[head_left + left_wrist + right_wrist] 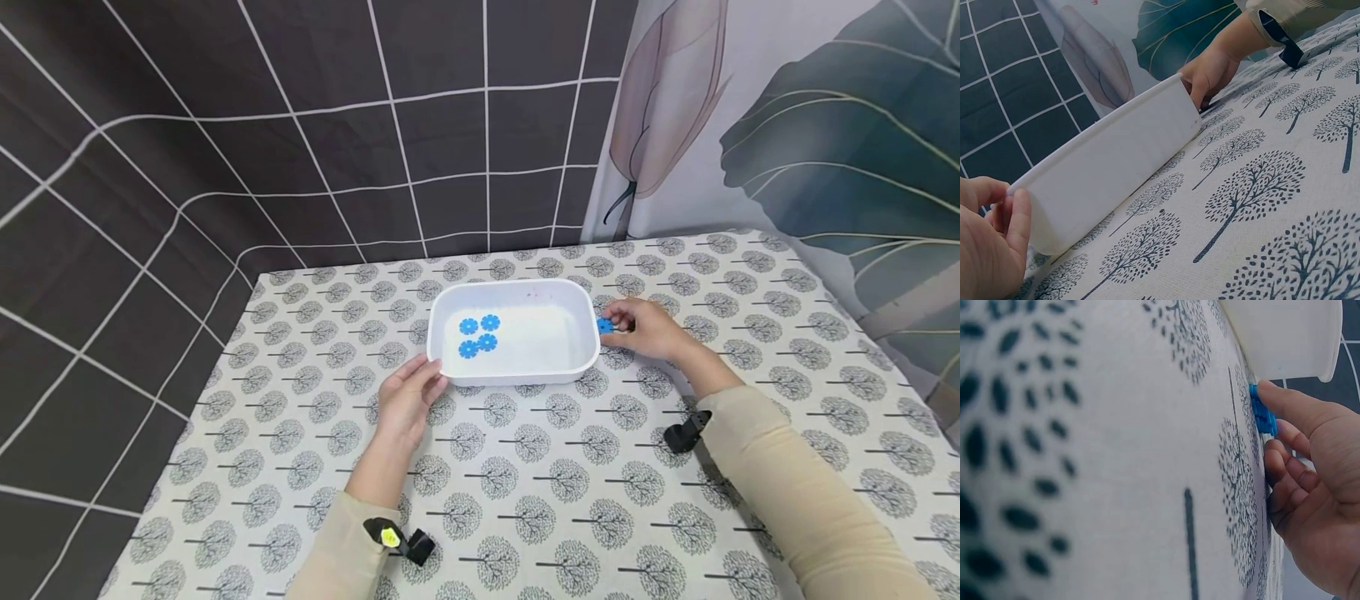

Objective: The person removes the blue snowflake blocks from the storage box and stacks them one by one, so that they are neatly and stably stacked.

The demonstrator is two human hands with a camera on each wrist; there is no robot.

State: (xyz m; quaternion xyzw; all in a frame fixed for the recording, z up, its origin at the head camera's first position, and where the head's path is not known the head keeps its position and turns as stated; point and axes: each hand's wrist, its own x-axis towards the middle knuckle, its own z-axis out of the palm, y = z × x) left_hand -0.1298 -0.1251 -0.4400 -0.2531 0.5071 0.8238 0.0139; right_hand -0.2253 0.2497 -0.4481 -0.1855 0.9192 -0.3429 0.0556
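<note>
Three blue discs point(477, 334) already lie in the white tub point(517, 371) on the table point(570, 500) as the left hand point(408, 402) grips its near corner and the right hand point(645, 329) pinches a fourth blue disc point(604, 326) just outside the rim.

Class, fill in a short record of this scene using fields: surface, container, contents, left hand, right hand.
surface: table under a cloth printed with grey trees
container: white plastic tub, open-topped, standing on the cloth
contents: three blue flower-shaped discs lying together in the left part of the tub
left hand: left hand holds the tub's near left corner, thumb on the rim
right hand: right hand pinches a fourth blue disc on the cloth just outside the tub's right wall
</note>
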